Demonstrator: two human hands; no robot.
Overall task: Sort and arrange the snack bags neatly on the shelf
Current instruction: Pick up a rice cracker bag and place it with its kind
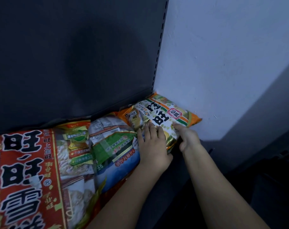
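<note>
Left hand (152, 146) lies flat, fingers straight, on the orange snack bag (167, 113); right hand (188, 138) pinches its near edge. Their palms hide that end. Left of the left hand, a red bag (25, 171) runs out of view.

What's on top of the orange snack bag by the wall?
On the orange snack bag, the left hand lies flat; the right hand grips its near edge. No other bag lies on it. Print beneath the hands is hidden.
</note>
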